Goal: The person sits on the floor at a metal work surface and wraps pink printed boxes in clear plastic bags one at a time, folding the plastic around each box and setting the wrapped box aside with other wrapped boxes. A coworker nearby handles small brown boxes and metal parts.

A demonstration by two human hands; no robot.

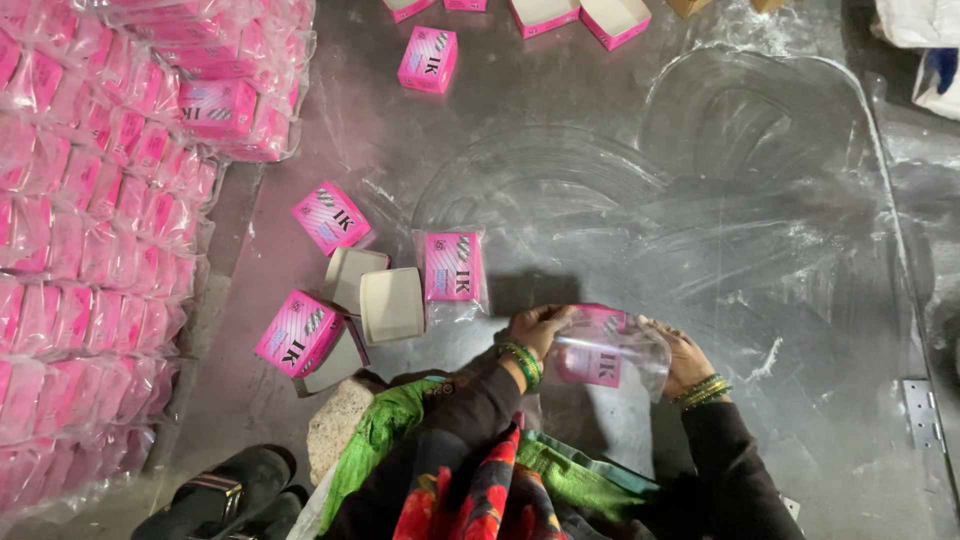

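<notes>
I am seeing a small pink box [598,352] sitting partly inside a clear plastic bag [630,350], low in the middle of the view, just above a grey metal tabletop [760,230]. My left hand [540,328] is gripping the bag's left edge; my right hand [682,358] is pinching its right side. Just to the left, a bagged pink box [454,268] is lying flat beside two open cream trays [392,304]. Further left, stacks of wrapped pink boxes [80,250] are filling the side.
</notes>
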